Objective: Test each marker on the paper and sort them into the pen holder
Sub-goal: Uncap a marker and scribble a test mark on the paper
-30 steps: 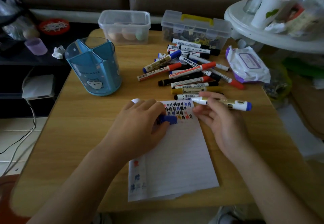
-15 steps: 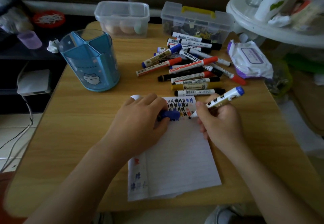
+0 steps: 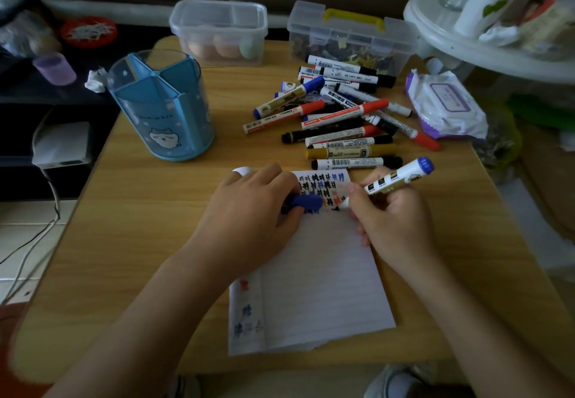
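Now, the head view, the only one: a second ago the blue-ended marker [image 3: 392, 179] lay nearly level across the right hand's fingers, above the top edge of the paper [image 3: 320, 273]; half a second ago it had swung into a writing grip; at this moment it slants down to the left, its white nose set among the scribbles near the frame's centre. By my reading the test stroke for this marker is just starting, and sorting it comes after.

The right hand [image 3: 395, 226], right of centre, is curled tight round the barrel, thumb and forefinger pinching low near the nose, the other fingers folded beneath; the blue butt points to the upper right. The left hand [image 3: 249, 210], just left of centre, rests on the sheet's upper left corner and pins it; its fingers are bent round the blue cap [image 3: 303, 201], which pokes out toward the scribbles; how the thumb lies I cannot tell.

The pen holder [image 3: 161, 105], blue with dividers, stands in the upper left on the table [image 3: 124, 242], well apart from both hands; no marker shows above its rim. The pile of markers [image 3: 342, 117] lies above the paper, centre right, with a pack of wipes [image 3: 445, 105] beside it at the right.
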